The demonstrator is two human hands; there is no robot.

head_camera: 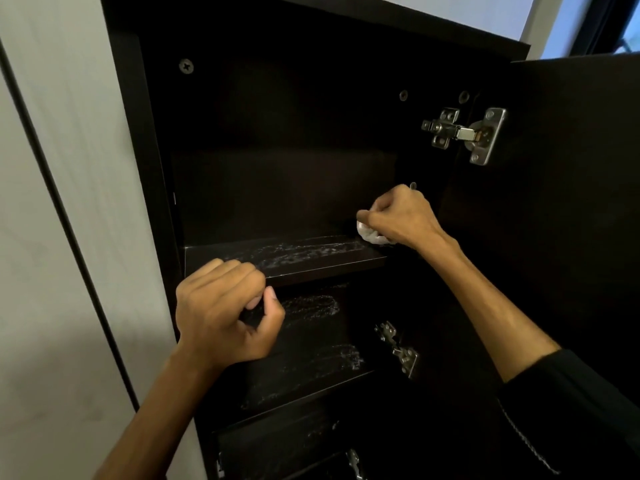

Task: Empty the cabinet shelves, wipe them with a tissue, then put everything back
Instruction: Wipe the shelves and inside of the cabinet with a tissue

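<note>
— Top shelf (284, 259)?
— Dark board, streaked pale; one crumpled white tissue (372, 236) at its right rear corner.
— Shelf below (311, 368)?
— Dark, pale smears, no items visible.
— Lowest shelf (277, 441)?
— Dark, faint streaks; contents not discernible.

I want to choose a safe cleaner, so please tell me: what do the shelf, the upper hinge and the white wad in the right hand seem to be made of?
The shelf looks like dark laminated board, fairly smooth, since pale wipe streaks show on it. The upper hinge looks like bright metal, with shiny glints. The wad, gripped by the right hand, looks like crumpled soft tissue paper.
</note>
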